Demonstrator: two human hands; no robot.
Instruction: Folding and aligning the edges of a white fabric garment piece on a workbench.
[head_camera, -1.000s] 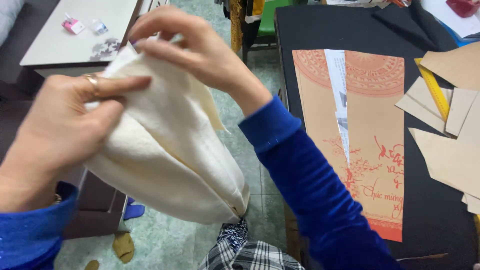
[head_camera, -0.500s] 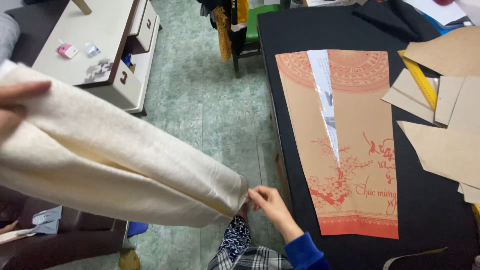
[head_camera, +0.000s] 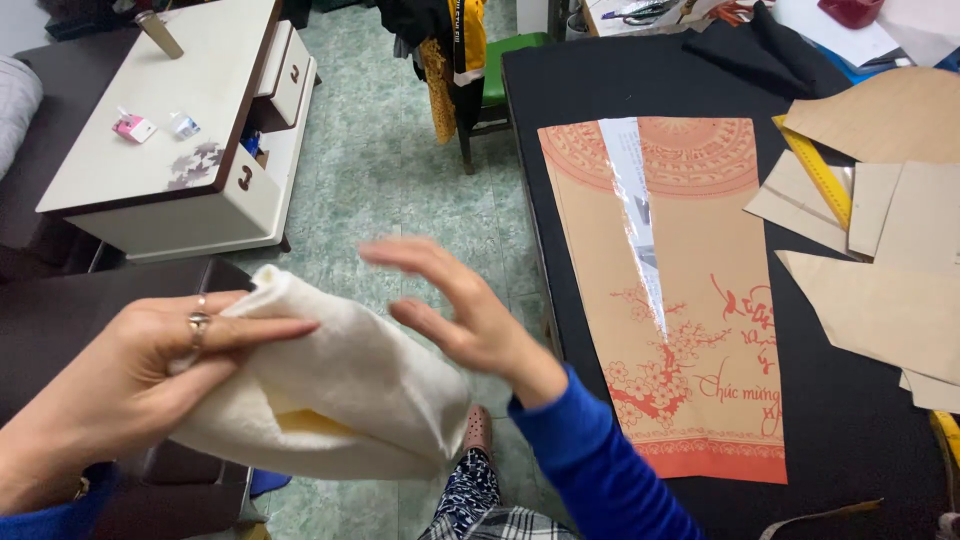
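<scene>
Left hand (head_camera: 130, 375) pinching folded cream cloth (head_camera: 340, 395), fingers clamping top edge. Right hand (head_camera: 465, 310) hovering beside cloth, fingers spreading loose, grasping nothing.

Right hand (head_camera: 470, 315) motion-blurred at fingertips; cream cloth (head_camera: 340, 395) hides left palm; paper pattern pieces (head_camera: 880, 300) cut by right edge.

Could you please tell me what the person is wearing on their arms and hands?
Both arms wear bright blue long sleeves, ending at the wrists. The left hand has rings on one finger. The right hand is bare, with no gloves or rings showing.
</scene>
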